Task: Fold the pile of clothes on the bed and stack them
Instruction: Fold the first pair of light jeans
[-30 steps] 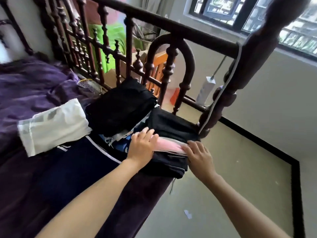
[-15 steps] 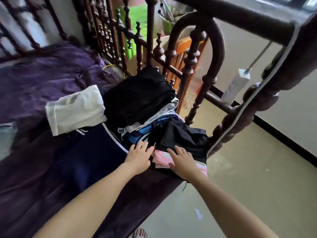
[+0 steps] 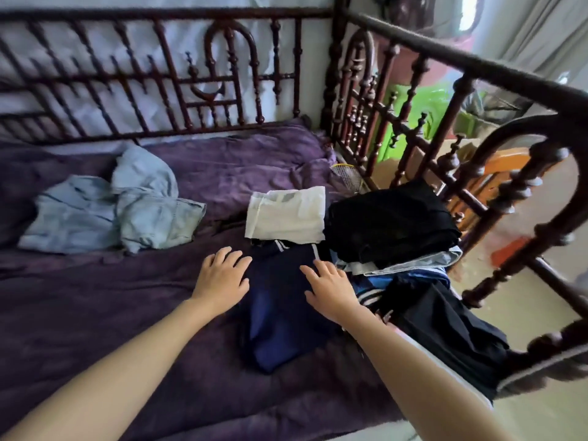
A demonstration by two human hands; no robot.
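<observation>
Both hands were open, fingers straight and slightly spread, grasping nothing. The left hand lay palm down at the left edge of a folded navy garment, over the purple bed cover. The right hand lay palm down on the same garment's right side. Whether either palm pressed the cloth or hung just above it could not be told.

The navy garment, edged with white stripes, lay flat near the front of the bed. A folded white garment lay just behind it, touching its far end. To the right, a folded black pile sat on top of grey and blue striped pieces, beside the dark wooden bed rail. Another black garment lay at the bed's near right edge. Crumpled light blue clothes lay unfolded, well apart to the left.
</observation>
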